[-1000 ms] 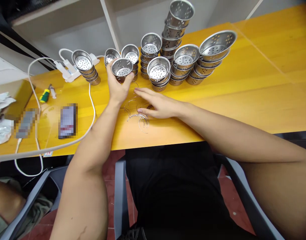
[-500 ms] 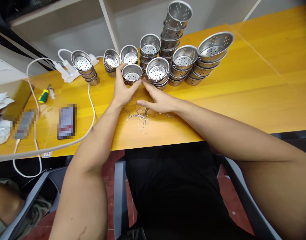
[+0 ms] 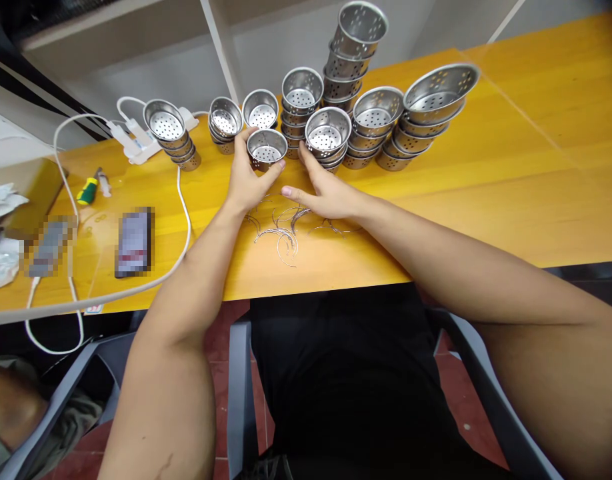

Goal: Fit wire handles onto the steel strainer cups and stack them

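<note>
My left hand [image 3: 251,177] is wrapped around a perforated metal cup [image 3: 267,148], its thumb on the near right side. To the right, my right hand [image 3: 329,190] has its fingers stretched out along the left side of a short stack of perforated cups [image 3: 329,137], with the thumb held apart. Its fingertips appear to touch that stack. Below the hands, thin curved metal wires [image 3: 286,240] lie loose on the table, partly covered by my right hand.
More perforated cups stand in stacks behind, including a tall stack [image 3: 359,40] and a leaning one [image 3: 431,113] at right. On the left are a power strip [image 3: 143,147], a white cable [image 3: 185,207], a screwdriver [image 3: 87,192] and a phone [image 3: 133,243]. A person's leg [image 3: 13,400] shows lower left.
My right hand has moved right, away from the cup in my left hand. The short stack beside it and the stacks to its right have shifted right. My left hand stays nearly still.
</note>
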Tool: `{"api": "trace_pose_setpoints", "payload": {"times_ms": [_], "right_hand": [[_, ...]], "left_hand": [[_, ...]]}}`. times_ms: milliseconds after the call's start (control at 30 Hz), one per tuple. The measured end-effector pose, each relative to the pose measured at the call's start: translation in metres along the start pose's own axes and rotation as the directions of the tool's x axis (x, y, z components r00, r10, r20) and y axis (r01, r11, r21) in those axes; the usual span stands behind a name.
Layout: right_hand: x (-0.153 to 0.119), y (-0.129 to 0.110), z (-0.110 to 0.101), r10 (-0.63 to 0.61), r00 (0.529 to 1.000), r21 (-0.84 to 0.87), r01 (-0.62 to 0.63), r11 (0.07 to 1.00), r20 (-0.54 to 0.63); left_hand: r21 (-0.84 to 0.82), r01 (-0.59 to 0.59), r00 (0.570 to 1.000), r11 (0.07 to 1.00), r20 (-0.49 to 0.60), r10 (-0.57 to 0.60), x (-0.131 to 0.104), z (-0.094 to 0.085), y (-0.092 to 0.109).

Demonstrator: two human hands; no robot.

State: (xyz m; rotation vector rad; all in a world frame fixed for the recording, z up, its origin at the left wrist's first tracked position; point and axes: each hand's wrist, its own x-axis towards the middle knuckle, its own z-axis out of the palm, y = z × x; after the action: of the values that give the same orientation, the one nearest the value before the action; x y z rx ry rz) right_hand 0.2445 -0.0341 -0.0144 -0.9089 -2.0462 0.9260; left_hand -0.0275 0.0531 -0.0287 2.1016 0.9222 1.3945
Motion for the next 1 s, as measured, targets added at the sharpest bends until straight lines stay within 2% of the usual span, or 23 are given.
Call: {"api": "trace_pose_setpoints", "payload": {"times_ms": [200, 533, 767, 900, 1000], "right_hand": [[-0.002, 0.005, -0.006, 0.049, 0.998, -0.022, -0.05, 0.998, -0.045], [-0.005, -0.001, -0.011, 0.08, 0.989, -0.074, -0.09, 0.993, -0.123], [-0.006, 0.001, -0.009, 0.083, 0.988, -0.096, -0.096, 0.991, -0.13], [-0.006, 0.009, -0.007, 0.121, 0.982, -0.074, -0.133, 0.988, -0.143], [-0.008, 0.005, -0.009, 0.103, 0.985, -0.105, -0.118, 0.987, -0.138]], "left_hand": [[0.044, -0.018, 1.0, 0.999, 0.027, 0.017, -0.001, -0.001, 0.001], [0.106, 0.004, 0.997, 0.994, 0.07, -0.011, -0.003, -0.005, 0.01], [0.19, 0.101, 0.985, 0.977, 0.118, -0.125, -0.008, -0.005, 0.038], [0.277, 0.151, 0.971, 0.949, 0.136, -0.194, -0.009, -0.006, 0.043], [0.307, 0.16, 0.967, 0.938, 0.141, -0.211, -0.009, -0.005, 0.044]]}}
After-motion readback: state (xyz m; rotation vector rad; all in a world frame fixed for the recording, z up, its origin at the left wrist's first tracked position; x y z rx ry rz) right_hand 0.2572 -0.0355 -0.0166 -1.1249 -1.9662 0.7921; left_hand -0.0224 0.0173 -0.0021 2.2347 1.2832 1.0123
